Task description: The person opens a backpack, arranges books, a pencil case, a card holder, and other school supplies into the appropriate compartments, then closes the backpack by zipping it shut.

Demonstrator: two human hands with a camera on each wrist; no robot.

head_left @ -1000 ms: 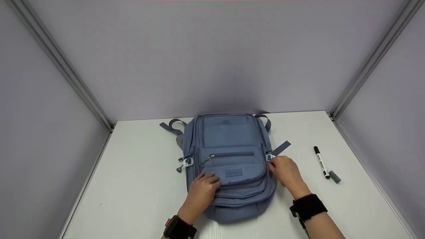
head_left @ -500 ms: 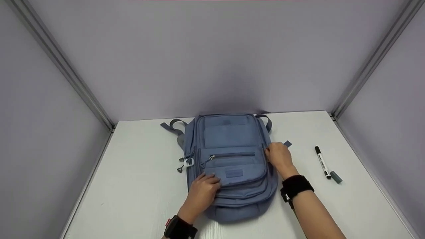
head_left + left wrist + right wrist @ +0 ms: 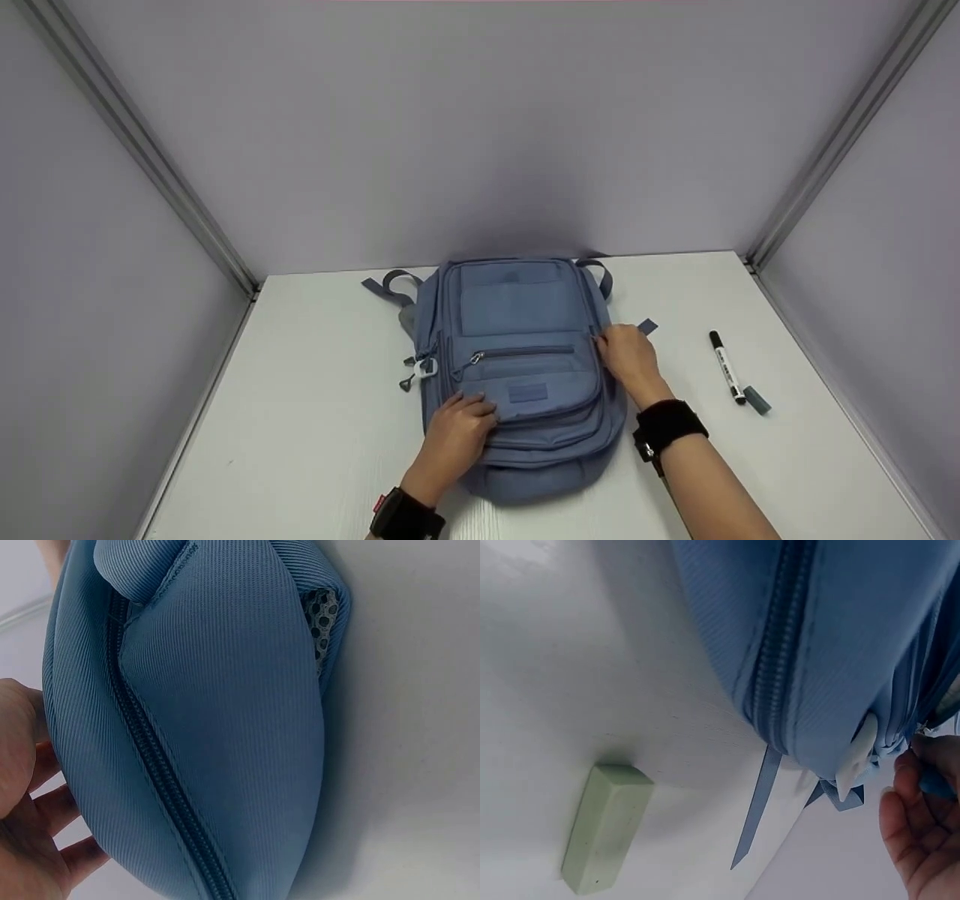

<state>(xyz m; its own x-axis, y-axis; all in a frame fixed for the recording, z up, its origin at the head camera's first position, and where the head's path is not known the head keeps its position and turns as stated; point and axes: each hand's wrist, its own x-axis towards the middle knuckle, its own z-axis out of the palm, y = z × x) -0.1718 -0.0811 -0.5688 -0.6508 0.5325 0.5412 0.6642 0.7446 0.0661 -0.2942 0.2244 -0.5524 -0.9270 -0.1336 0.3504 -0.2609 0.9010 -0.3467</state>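
Observation:
A blue backpack point(image 3: 525, 300) lies on its back with its front pockets facing up. My left hand point(image 3: 459, 435) rests on the lower front pocket, and in the left wrist view its fingers point(image 3: 56, 808) lie along the pocket's outer face. At the pack's right side, my right hand point(image 3: 630, 356) pinches a blue zipper pull point(image 3: 934, 781) beside a small metal slider. A white side buckle point(image 3: 857, 757) shows near that hand in the right wrist view; the hand hides it from the head camera. Another white buckle point(image 3: 426, 367) is on the left side.
On the white table point(image 3: 315, 420), a black-and-white marker point(image 3: 727, 367) lies to the right of the pack. Touching or close to it is a small dark green block point(image 3: 757, 400). Loose straps point(image 3: 386, 291) stick out at the pack's sides. Grey panels point(image 3: 495, 135) enclose the table.
My right hand has moved up along the pack's right side, from the white buckle to the zipper pull, and now covers most of the side strap. The left hand stays in place.

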